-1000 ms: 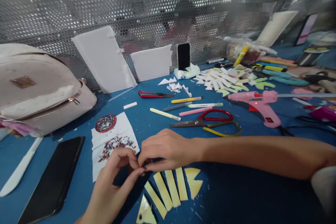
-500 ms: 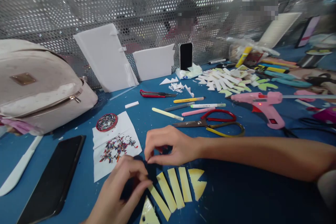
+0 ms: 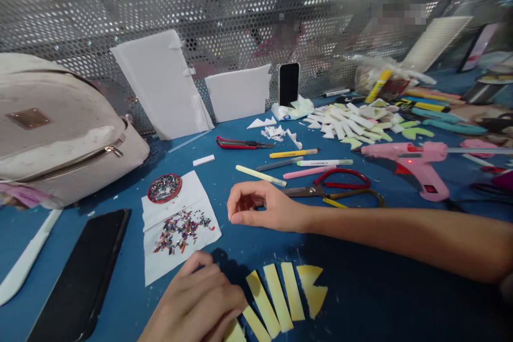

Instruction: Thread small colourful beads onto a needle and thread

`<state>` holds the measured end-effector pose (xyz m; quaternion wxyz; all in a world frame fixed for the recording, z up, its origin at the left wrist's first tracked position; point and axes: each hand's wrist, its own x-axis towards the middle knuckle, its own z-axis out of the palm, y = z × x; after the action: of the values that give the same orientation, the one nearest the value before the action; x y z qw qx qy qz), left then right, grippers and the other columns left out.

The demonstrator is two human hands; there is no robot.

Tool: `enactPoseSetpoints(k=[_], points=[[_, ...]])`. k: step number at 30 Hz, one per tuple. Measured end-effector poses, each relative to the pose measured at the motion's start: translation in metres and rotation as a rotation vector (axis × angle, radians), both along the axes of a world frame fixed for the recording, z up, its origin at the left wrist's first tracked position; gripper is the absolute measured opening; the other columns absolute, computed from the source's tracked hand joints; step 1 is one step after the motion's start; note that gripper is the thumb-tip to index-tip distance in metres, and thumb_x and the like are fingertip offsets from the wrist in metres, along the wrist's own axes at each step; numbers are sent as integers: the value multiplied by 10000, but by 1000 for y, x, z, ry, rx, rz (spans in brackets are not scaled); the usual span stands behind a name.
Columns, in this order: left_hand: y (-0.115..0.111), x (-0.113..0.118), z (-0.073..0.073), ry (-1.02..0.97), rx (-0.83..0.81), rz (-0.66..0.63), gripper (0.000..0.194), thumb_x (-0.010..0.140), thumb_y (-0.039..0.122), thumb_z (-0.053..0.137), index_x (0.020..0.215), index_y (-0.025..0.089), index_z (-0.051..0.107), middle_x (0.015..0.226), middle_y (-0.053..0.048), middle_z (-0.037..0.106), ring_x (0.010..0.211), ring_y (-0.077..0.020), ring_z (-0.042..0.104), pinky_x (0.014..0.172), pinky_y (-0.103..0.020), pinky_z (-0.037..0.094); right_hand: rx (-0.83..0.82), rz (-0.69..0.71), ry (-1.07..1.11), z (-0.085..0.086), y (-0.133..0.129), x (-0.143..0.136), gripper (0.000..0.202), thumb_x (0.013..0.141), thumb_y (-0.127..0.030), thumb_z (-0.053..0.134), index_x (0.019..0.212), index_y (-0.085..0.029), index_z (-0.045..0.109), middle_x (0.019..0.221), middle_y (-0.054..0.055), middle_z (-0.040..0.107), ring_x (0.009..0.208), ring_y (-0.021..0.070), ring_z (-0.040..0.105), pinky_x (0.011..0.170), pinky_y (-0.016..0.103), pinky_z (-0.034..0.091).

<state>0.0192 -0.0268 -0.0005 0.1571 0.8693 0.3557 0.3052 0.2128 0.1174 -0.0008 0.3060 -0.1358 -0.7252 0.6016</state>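
Several yellow strips (image 3: 277,297) lie fanned out on the blue table, with a notched yellow tail-shaped piece (image 3: 313,289) at their right end. My left hand (image 3: 204,294) rests over the left end of the row, its fingers curled down on the leftmost strip and partly covering a yellow piece at the bottom edge. Above the strips hovers my right hand (image 3: 256,206), thumb and fingertips pinched together; whatever is between them is too small to see. Left of it, small coloured beads (image 3: 182,230) are scattered on a white paper (image 3: 154,270), beside a red-rimmed dish of beads (image 3: 164,188).
Scissors (image 3: 304,191), markers (image 3: 308,172) and a red cutter (image 3: 236,143) lie beyond my right hand. A pink glue gun (image 3: 425,171) and a pile of foam scraps (image 3: 352,120) are to the right. At left are a black phone (image 3: 80,278), white knife (image 3: 30,256) and backpack (image 3: 60,139).
My right hand has lifted away from the strips, up toward the scissors. My left hand has turned palm-down and now covers more of the leftmost pieces. The view has shifted slightly.
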Motion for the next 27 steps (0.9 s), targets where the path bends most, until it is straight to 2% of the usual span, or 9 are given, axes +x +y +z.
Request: enactPoseSetpoints(k=[4,6,9,11,12,15,18,20,27], points=[[14,-14,10,24,32,-2,131,1051,266,499,1013,250,623,781,4,739,646,-159,637,763,-319,473,-32,-21,-46,-1,1,-2,252,868,-355,757,852,-136,634,817,-6,608,702,88,522,663,213,421],[26,-32,23,42,77,107,123,1022,295,556,992,262,671,837,7,758,742,-168,693,798,-293,493,-50,-35,-49,-1,1,-3,267,862,-367,763,848,-136,629,802,-12,599,690,88,523,655,216,424],[44,-69,47,82,167,348,163,967,319,589,892,256,719,864,33,763,761,-150,709,747,-215,514,-52,-28,-50,-1,2,-4,261,869,-362,755,852,-135,628,782,-12,594,656,86,525,626,218,433],[54,-93,58,150,111,522,204,955,334,569,921,229,741,923,53,769,794,-129,714,717,-166,512,-44,-18,-58,0,1,-3,241,884,-348,737,857,-134,628,775,-9,596,639,86,531,612,220,444],[58,-103,60,175,73,539,212,938,350,587,942,211,746,928,61,770,779,-116,714,691,-149,507,-39,-18,-65,1,1,-3,228,893,-339,726,862,-134,629,773,-9,596,633,86,534,609,221,450],[70,-123,52,205,-25,479,192,897,329,619,877,204,764,853,45,787,753,-143,735,661,-169,535,-18,-24,-80,2,0,-3,202,910,-319,704,880,-135,628,764,-10,599,621,85,539,600,221,461],[79,-130,37,193,-117,253,170,875,322,650,768,232,749,776,-4,778,676,-156,718,619,-197,544,1,-39,-99,2,-1,-3,191,912,-306,698,884,-134,619,750,-13,597,609,84,537,595,222,460],[82,-129,29,220,-169,183,138,871,301,673,775,241,750,819,-25,778,730,-168,721,667,-221,558,8,-46,-115,2,-1,-3,184,912,-299,693,880,-136,614,745,-14,596,609,87,539,600,224,459],[78,-130,19,291,-290,163,138,940,266,609,879,230,728,936,-37,740,882,-182,677,833,-306,519,23,-47,-132,2,-2,-3,173,923,-306,676,875,-149,619,755,-9,598,624,93,544,618,229,466]])
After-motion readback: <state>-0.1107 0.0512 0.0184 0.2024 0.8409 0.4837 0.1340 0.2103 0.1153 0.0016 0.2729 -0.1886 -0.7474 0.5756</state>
